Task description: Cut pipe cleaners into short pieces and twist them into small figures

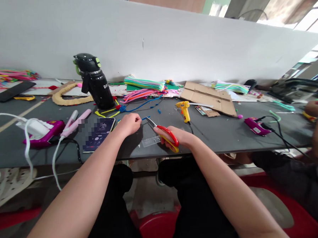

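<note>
Your right hand (180,135) grips the red-and-yellow-handled metal scissors (167,130), tips near the thin blue stem (145,118) lying crosswise beside your curled left hand (130,123), its hold unclear.

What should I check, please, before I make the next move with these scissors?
1. Red-and-yellow-handled metal scissors in the right hand: ok.
2. Closed left hand apart from the blades: ok, though the tips point close by.
3. Firm grip on the thin, fuzzy blue stem at the left hand: cannot tell; the fingers hide it.
4. Yellow plastic glue gun apart from both hands: ok.
5. Tall black bottle upright: ok.
6. Dark grey table free of scraps: not ok; small blue scraps lie beyond the hands.
</note>
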The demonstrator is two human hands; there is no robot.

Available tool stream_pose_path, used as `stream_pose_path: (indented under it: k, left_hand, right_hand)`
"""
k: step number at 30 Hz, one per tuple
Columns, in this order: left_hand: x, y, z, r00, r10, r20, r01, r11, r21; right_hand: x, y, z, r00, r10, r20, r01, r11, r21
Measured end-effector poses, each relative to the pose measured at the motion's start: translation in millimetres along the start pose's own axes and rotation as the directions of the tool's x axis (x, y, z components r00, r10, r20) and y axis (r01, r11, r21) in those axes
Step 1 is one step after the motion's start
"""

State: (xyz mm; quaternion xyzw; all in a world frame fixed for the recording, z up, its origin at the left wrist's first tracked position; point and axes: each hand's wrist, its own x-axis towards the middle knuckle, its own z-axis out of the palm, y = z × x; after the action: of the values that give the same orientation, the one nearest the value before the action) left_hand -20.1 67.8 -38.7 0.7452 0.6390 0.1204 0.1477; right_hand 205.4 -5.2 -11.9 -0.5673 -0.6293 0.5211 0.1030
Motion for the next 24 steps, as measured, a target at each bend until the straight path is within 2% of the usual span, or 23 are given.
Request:
stream_pose_path:
  k: [24]
  left_hand:
    - [0.7, -3.2, 2.7, 1.000, -0.005, 0.017, 0.005, 1.000, 0.008]
  right_hand:
    - [5.8, 0.8, 3.1, 1.000, 0.022, -0.009, -0.022, 1.000, -0.001]
